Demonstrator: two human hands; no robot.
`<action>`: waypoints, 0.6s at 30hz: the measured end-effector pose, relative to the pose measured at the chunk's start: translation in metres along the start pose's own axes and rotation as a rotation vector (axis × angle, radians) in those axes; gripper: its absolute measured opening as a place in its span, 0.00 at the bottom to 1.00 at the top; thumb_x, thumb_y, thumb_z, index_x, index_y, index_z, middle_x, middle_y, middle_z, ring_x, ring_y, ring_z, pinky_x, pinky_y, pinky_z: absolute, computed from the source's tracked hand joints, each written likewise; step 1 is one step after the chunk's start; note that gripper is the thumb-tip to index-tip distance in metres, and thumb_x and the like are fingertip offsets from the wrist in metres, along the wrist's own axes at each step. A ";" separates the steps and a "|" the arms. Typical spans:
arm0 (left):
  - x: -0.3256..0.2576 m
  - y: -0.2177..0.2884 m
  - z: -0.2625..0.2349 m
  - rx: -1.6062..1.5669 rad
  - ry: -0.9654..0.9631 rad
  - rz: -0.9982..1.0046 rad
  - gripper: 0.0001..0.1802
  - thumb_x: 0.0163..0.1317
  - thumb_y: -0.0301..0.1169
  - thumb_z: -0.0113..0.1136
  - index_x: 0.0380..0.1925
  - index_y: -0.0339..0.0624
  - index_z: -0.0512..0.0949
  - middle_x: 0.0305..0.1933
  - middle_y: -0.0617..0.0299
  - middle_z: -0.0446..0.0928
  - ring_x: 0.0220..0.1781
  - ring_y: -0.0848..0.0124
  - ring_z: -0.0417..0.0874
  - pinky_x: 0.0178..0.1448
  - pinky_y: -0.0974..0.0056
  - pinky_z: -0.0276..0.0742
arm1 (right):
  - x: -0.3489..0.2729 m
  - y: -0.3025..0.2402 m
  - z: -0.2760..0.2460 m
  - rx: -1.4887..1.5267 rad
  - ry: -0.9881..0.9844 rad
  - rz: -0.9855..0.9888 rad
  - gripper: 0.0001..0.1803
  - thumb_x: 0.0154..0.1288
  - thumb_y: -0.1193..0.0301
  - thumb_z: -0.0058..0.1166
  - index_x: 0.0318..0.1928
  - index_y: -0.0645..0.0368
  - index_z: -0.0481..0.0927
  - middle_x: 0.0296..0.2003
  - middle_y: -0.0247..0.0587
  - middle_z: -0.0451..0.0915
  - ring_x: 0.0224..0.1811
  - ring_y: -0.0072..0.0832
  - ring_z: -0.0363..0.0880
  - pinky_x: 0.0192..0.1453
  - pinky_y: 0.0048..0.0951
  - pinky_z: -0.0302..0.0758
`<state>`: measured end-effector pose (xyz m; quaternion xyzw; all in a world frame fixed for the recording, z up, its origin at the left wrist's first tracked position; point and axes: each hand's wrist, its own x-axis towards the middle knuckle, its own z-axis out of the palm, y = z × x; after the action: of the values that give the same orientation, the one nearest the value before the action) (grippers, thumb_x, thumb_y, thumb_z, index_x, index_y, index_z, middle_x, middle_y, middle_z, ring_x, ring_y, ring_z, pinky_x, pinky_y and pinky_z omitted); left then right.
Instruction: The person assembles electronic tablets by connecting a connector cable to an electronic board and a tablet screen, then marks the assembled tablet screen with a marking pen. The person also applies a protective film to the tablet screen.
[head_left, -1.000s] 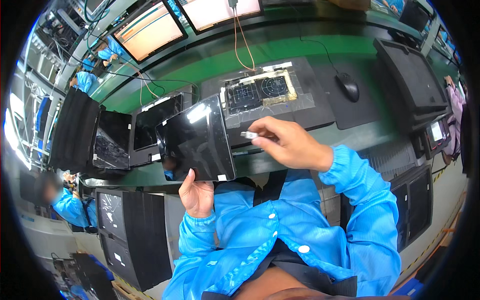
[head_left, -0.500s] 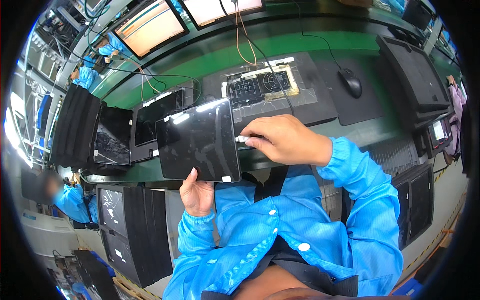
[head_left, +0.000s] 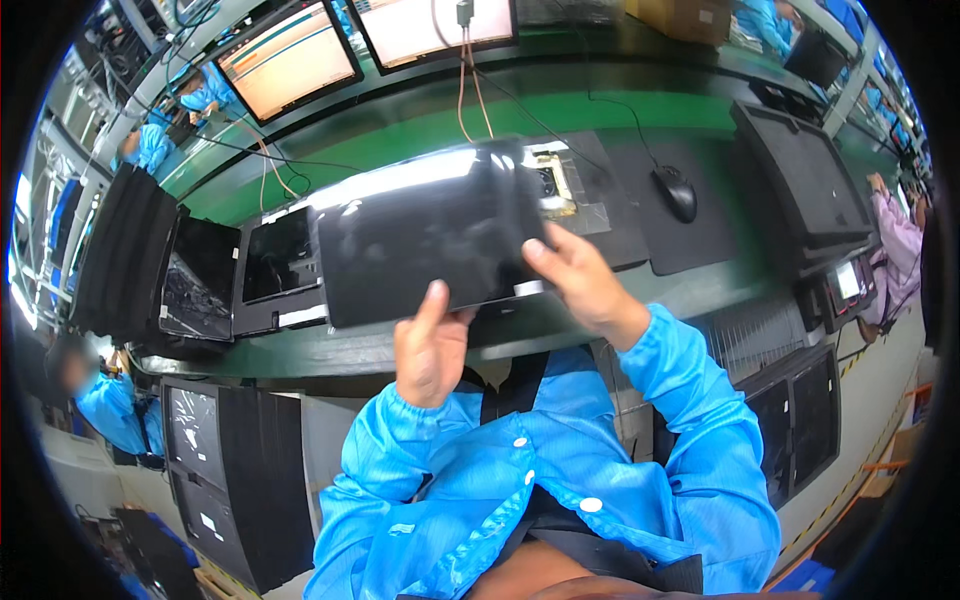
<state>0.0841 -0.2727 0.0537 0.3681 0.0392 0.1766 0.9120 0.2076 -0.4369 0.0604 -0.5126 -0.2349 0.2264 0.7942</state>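
Note:
I hold a glossy black flat panel (head_left: 425, 240) level in front of me above the green workbench (head_left: 600, 110). My left hand (head_left: 430, 350) grips its near edge from below, fingers up against the underside. My right hand (head_left: 580, 280) holds the panel's right near corner, thumb on top. Behind the panel, a black fixture with a tan-framed opening (head_left: 560, 180) lies on a dark mat.
Two more black panels (head_left: 240, 275) lie at the left on the bench. A black mouse (head_left: 680, 192) sits at the right on a mat. Lit monitors (head_left: 290, 55) stand at the back. Stacks of black panels (head_left: 240, 470) stand at lower left. Other people in blue coats work at the left.
The panel has turned from tilted upright to nearly flat and moved right over the fixture. My right hand shifted from its upper right edge to its right near corner.

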 end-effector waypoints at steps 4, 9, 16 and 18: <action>0.018 0.020 -0.006 0.985 -0.462 -0.400 0.12 0.75 0.35 0.65 0.40 0.37 0.88 0.45 0.60 0.89 0.47 0.71 0.88 0.52 0.63 0.83 | 0.010 -0.013 -0.069 0.220 0.129 0.174 0.19 0.80 0.66 0.56 0.63 0.63 0.78 0.54 0.39 0.86 0.55 0.29 0.85 0.61 0.36 0.83; 0.040 0.030 -0.002 1.685 -0.354 0.758 0.24 0.53 0.37 0.81 0.47 0.38 0.85 0.50 0.51 0.84 0.57 0.50 0.83 0.61 0.51 0.78 | 0.013 -0.008 -0.129 0.131 0.223 0.216 0.15 0.81 0.67 0.54 0.59 0.62 0.80 0.53 0.38 0.86 0.54 0.30 0.86 0.61 0.40 0.85; 0.102 0.028 -0.037 2.232 -0.398 0.444 0.66 0.43 0.75 0.73 0.71 0.32 0.71 0.71 0.38 0.71 0.78 0.46 0.68 0.85 0.34 0.48 | 0.034 -0.023 -0.121 -0.050 0.157 0.427 0.21 0.80 0.59 0.57 0.60 0.63 0.79 0.47 0.40 0.87 0.44 0.29 0.87 0.52 0.38 0.84; 0.109 0.029 -0.040 2.232 -0.424 0.424 0.66 0.43 0.75 0.73 0.70 0.32 0.72 0.70 0.38 0.72 0.77 0.46 0.69 0.85 0.34 0.48 | 0.043 -0.035 -0.117 -0.609 0.204 0.369 0.26 0.76 0.55 0.60 0.60 0.65 0.79 0.47 0.43 0.86 0.45 0.32 0.86 0.51 0.37 0.83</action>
<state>0.1689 -0.1888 0.0510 0.9907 -0.0428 0.1277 0.0194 0.3162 -0.5072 0.0560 -0.7792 -0.1149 0.2331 0.5704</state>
